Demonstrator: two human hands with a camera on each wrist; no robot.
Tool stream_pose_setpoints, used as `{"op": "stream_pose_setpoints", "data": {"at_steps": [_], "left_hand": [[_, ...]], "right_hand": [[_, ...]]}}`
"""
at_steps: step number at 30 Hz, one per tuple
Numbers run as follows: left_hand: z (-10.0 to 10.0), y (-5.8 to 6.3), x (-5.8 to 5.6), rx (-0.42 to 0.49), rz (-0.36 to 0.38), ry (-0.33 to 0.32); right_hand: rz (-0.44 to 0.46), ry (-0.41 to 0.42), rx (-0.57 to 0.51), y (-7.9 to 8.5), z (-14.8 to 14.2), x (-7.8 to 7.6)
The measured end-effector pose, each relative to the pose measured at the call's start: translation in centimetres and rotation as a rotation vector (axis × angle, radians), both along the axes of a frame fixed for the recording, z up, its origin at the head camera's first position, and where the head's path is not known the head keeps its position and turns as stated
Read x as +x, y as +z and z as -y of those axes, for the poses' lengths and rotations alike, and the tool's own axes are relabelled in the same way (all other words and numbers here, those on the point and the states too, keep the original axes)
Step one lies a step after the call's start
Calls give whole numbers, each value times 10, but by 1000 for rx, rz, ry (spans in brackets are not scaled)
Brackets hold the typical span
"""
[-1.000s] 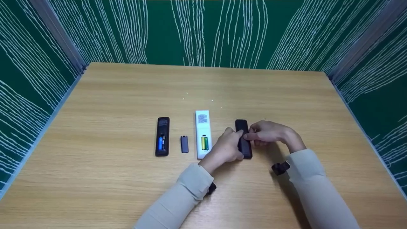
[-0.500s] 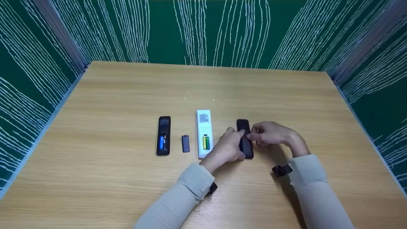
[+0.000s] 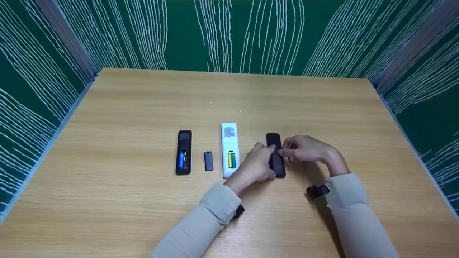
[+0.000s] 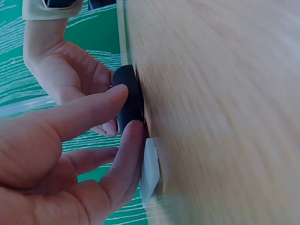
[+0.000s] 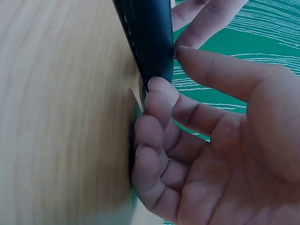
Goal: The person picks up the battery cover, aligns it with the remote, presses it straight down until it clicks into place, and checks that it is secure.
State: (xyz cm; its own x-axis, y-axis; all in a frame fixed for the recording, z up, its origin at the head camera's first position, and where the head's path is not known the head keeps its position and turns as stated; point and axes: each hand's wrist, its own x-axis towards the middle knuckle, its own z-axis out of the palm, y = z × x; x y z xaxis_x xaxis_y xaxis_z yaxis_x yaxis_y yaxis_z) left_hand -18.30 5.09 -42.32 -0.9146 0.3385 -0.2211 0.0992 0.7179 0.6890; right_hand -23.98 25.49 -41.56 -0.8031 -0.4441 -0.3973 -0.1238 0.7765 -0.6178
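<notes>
A black remote control [image 3: 277, 168] lies on the table between my two hands, its middle partly covered by fingers. My left hand [image 3: 254, 165] grips it from the left, thumb at the near end and a fingertip on top. From the right, my right hand [image 3: 304, 148] pinches it near the middle, with the thumb on the upper face. In the right wrist view, the curled fingers [image 5: 157, 101] of that hand sit against the edge of the remote control [image 5: 150, 37]. Beside my left hand lies a white remote control [image 3: 229, 143] with two batteries [image 3: 231, 160] in its uncovered compartment.
Farther left on the wooden table [image 3: 125, 200] lie a small dark battery cover [image 3: 208, 161] and another black remote control [image 3: 184, 143], whose open compartment shows a blue battery [image 3: 181, 159] and a dark one. Several white specks are scattered behind. Green walls with white streaks enclose the table.
Both hands stay on the black remote control with almost no movement. The whole head view shifts slightly; the other things keep their places.
</notes>
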Motion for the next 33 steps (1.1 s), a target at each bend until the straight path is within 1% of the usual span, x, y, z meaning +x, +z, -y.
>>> {"op": "stream_pose_setpoints", "data": {"at_steps": [8,18,28,33], "left_hand": [[0,1,-1,-10,-15,-19],[-1,0,-1,-5,9,1],[0,1,0,19,19,10],[-1,1,0,-3,0,-3]], "right_hand": [[-9,5,12,0,0,1],[11,6,15,1,1,1],[64,19,-9,4,3,3],[104,14,-18,5,2,4]]}}
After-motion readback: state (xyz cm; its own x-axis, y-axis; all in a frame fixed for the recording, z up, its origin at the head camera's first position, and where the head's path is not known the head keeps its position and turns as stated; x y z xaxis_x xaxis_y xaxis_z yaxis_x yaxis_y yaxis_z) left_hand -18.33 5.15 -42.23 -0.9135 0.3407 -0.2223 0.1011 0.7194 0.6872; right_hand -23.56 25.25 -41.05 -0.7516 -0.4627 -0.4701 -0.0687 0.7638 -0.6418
